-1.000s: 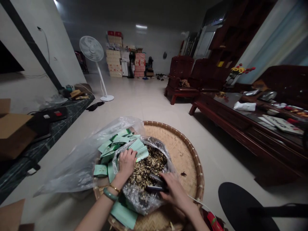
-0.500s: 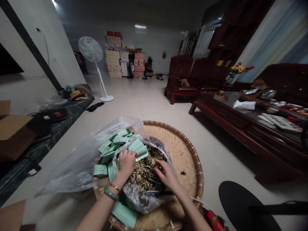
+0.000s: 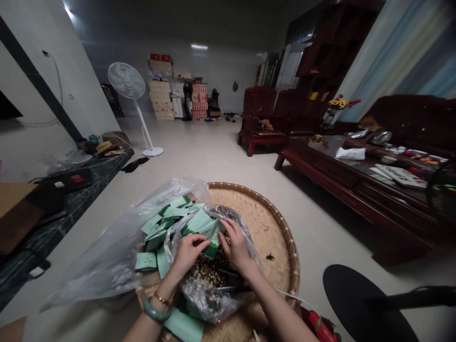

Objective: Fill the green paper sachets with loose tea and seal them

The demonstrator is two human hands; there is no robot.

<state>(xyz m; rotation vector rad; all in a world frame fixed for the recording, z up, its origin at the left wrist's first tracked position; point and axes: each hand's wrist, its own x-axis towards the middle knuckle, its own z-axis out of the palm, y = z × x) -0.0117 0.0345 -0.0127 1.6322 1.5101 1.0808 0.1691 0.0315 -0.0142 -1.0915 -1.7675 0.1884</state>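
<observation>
Right here in the foreground sits a bamboo tray [image 3: 245,194], with a plastic bag [image 3: 210,304] in it and packets [image 3: 160,227] heaped to the bag's left. Over on the left runs a ledge [image 3: 101,187]. Beyond the tray, a pedestal fan [image 3: 126,80] stands left of centre, and farther back are stacked cartons [image 3: 161,97]. Along our right stretches a coffee table [image 3: 329,179], an armchair [image 3: 259,100] beyond its far end.

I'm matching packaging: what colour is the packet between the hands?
The packet is pale green with a darker green end; head view.
</observation>
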